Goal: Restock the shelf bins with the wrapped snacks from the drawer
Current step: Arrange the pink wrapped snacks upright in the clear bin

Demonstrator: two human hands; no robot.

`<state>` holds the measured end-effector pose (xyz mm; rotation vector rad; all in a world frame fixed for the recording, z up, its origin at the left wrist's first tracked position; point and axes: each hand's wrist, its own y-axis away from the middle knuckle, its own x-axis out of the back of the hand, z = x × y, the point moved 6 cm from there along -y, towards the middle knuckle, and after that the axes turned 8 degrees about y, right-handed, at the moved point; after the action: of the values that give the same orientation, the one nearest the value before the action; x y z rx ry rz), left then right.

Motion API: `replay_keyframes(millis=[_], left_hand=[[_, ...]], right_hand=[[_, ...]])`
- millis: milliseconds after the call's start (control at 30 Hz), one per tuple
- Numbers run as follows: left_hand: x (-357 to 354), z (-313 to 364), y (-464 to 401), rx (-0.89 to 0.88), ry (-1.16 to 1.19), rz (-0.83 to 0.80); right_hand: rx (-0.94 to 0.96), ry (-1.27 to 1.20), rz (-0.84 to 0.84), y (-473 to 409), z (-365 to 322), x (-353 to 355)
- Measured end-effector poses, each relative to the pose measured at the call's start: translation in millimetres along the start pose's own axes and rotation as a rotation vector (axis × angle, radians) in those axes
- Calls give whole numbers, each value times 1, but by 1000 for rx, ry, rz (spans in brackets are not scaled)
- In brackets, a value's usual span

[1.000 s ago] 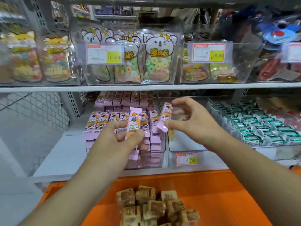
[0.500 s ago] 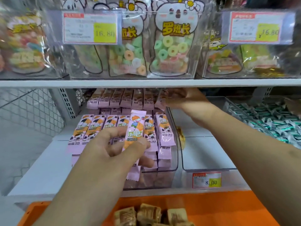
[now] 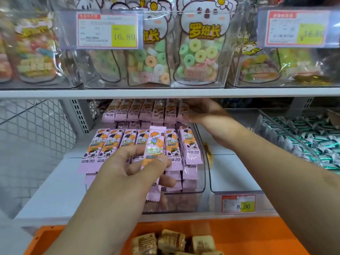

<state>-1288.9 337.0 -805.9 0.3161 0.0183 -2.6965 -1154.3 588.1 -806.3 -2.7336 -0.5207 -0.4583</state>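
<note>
Snacks in tan wrappers lie heaped in the orange drawer at the near edge, their print too blurred to read. Just beyond, the left hand pinches one pink wrapped bar upright between thumb and fingers, in front of the clear shelf bin already stacked with matching pink bars. Their wrappers show a cartoon child and what looks like "乐吧". To the right, a price tag on the neighbouring, nearly bare bin reads 8.00.

Farther in, the right hand reaches to the far row of pink bars, fingers curled at the row's right end; whether it grips a bar or only presses it into line I cannot tell.

Placing is the step in hand. Next, I judge, the held bar needs laying flat, in line with a row.

On the upper shelf, koala-faced candy pouches read "罗班长", and two tags show 16.80.
</note>
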Motion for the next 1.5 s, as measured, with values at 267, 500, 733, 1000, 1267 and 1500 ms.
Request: replay_keyframes(millis=[267,500,733,1000,1267,1500], left_hand=[[5,-4,-3,5,-2,17],[7,-3,-1,3,-24,19],[6,2,-1,-28,-28,6],[12,-2,-3,-19,6,12],[19,11,12,27,38,37],[35,26,33,5,-56,52]], right_hand=[[12,59,-2,8,-4,0],[24,131,-44,11,-12,-10],[28,139,-54,17,-13,-17],[-36,146,-62,39,-17,-10],[44,391,-50,142,-69,-9],[245,329,-244,192,-132,-72]])
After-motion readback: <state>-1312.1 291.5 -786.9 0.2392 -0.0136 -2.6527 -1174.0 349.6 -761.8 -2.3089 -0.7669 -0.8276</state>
